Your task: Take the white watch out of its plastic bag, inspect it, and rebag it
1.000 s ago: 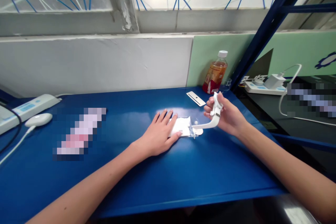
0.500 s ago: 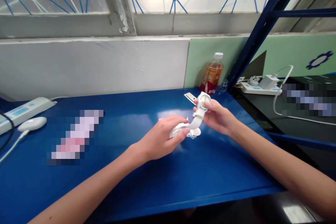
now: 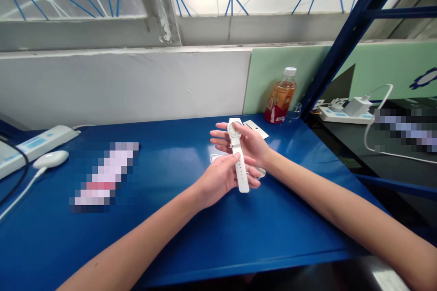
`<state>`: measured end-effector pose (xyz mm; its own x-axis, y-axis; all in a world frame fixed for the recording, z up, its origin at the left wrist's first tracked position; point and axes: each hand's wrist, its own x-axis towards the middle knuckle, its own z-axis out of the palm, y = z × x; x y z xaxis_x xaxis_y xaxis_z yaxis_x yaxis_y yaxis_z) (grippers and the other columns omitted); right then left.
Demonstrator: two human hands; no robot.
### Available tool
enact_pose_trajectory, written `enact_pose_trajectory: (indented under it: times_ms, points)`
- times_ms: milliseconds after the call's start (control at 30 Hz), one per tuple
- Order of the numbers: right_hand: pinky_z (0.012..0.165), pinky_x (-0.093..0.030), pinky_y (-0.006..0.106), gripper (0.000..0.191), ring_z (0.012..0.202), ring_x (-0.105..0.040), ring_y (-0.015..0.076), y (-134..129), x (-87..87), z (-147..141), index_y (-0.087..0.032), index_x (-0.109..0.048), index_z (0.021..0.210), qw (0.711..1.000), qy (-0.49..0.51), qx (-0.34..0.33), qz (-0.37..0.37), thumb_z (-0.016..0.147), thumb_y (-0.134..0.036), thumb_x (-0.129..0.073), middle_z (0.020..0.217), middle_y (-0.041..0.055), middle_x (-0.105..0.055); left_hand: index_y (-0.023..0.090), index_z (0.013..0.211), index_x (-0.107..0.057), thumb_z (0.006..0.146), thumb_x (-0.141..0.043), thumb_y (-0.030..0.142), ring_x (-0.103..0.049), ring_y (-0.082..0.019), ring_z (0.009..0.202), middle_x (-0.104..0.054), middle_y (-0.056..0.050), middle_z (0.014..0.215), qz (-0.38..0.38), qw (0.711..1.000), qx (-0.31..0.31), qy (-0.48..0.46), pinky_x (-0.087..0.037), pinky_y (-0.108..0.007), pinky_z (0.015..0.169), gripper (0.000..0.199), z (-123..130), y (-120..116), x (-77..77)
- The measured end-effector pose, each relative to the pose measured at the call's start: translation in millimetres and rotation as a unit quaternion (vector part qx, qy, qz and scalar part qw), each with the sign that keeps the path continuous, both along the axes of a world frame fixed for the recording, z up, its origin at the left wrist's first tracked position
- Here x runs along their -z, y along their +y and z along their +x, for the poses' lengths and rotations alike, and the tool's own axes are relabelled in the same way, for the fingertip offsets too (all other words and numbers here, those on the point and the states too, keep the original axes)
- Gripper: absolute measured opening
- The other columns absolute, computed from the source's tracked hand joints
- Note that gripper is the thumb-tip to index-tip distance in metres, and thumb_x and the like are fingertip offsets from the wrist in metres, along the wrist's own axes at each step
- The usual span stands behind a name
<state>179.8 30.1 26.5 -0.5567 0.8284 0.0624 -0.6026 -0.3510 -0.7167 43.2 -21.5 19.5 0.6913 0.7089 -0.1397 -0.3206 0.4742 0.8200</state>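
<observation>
White plastic-looking watch (image 3: 236, 142), held up just right of the middle of the frame, gripped in both my hands over the blue table (image 3: 164, 245). Its dial (image 3: 233, 130) is at the upper end, facing me, and the strap (image 3: 242, 177) hangs from it down toward the bottom of the frame, its holes showing. My right hand (image 3: 255, 144) comes in from the lower right and pinches the dial end, thumb on the dial's right side, the other fingers spread behind it and poking out to its left. My left hand (image 3: 218, 177) comes from the lower left and holds the strap lower down, thumb on its front, fingers passing behind and showing on its right. So the watch lies between my thumbs and fingers. Behind my right hand, toward the upper right, lies a pale card (image 3: 258, 130), partly covered, with a bottle (image 3: 280, 101) standing beyond it. Something white-edged peeks out above my left hand, mostly hidden. At the left edge sit a power strip (image 3: 43, 144) and a white oval device (image 3: 51, 159) on a cable.
</observation>
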Motion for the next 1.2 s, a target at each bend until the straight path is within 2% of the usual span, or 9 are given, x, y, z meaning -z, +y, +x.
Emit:
enact_pose_trajectory:
  times_ms: [100,233,367,467,667,867,1100,1200]
  points:
    - [0.095,-0.051,0.033,0.041,0.105,-0.069,0.0194,-5,-3.3,4,-0.015,-0.062,0.123,0.999,0.011,-0.048,-0.006,0.102,-0.030,-0.030,0.114,0.0076,-0.073,0.005,0.100,-0.066,0.100,-0.046,0.034,-0.072,-0.022,0.071,-0.072,-0.014,0.086,-0.021,1.000,0.004,0.007,-0.055,-0.036,0.076,0.034,0,-2,0.4]
    - [0.098,-0.050,0.032,0.045,0.106,-0.069,0.0184,-6,-7.5,10,-0.011,-0.060,0.124,0.998,0.007,-0.054,-0.015,0.104,-0.028,-0.024,0.119,0.0110,-0.071,0.006,0.104,-0.065,0.103,-0.040,0.033,-0.072,-0.022,0.071,-0.072,-0.016,0.089,-0.027,1.000,0.014,0.009,-0.056,-0.037,0.073,0.037,1,-3,-0.5]
    - [0.104,-0.046,0.036,0.051,0.111,-0.067,0.0206,-8,-7.5,9,-0.008,-0.060,0.123,0.997,-0.004,-0.066,-0.030,0.104,-0.035,-0.021,0.127,0.0151,-0.067,0.004,0.107,-0.065,0.103,-0.042,0.035,-0.072,-0.022,0.072,-0.072,-0.018,0.092,-0.017,0.999,0.038,0.010,-0.057,-0.037,0.072,0.039,1,-3,1.5]
    - [0.110,-0.041,0.038,0.051,0.118,-0.063,0.0225,-9,-8.6,9,-0.006,-0.059,0.124,0.998,-0.005,-0.059,-0.031,0.103,-0.035,-0.023,0.133,0.0171,-0.063,0.005,0.106,-0.065,0.101,-0.048,0.038,-0.073,-0.022,0.072,-0.072,-0.017,0.091,-0.001,1.000,0.025,0.016,-0.058,-0.036,0.071,0.038,1,-4,2.3]
    - [0.110,-0.041,0.037,0.043,0.119,-0.062,0.0200,-6,-6.6,11,-0.013,-0.062,0.121,0.998,-0.042,-0.023,-0.029,0.103,-0.034,-0.030,0.130,0.0122,-0.065,0.007,0.101,-0.066,0.097,-0.056,0.043,-0.072,-0.020,0.069,-0.074,-0.014,0.086,0.028,0.999,-0.034,0.028,-0.057,-0.034,0.072,0.037,1,-2,0.7]
    - [0.105,-0.046,0.034,0.045,0.110,-0.067,0.0173,-5,-6.4,11,-0.015,-0.063,0.121,0.999,-0.044,-0.019,-0.009,0.105,-0.036,-0.026,0.122,0.0097,-0.070,0.005,0.102,-0.065,0.100,-0.050,0.041,-0.074,-0.022,0.075,-0.073,-0.017,0.089,-0.029,1.000,0.006,-0.004,-0.057,-0.035,0.074,0.039,3,-1,1.0]
    - [0.100,-0.048,0.031,0.046,0.112,-0.065,0.0176,-6,-16.6,11,-0.016,-0.064,0.122,0.998,-0.056,-0.017,0.015,0.105,-0.037,-0.027,0.132,0.0093,-0.065,0.009,0.104,-0.063,0.103,-0.043,0.040,-0.074,-0.025,0.071,-0.073,-0.015,0.091,-0.052,0.998,0.027,0.002,-0.059,-0.037,0.062,0.037,0,1,-1.7]
    - [0.101,-0.048,0.032,0.045,0.113,-0.065,0.0182,-4,-17.3,11,-0.016,-0.063,0.121,0.998,-0.062,-0.012,0.017,0.104,-0.037,-0.028,0.132,0.0099,-0.065,0.007,0.104,-0.065,0.102,-0.047,0.039,-0.074,-0.026,0.079,-0.073,-0.017,0.093,-0.042,0.999,0.005,-0.009,-0.058,-0.039,0.073,0.036,1,2,-2.1]
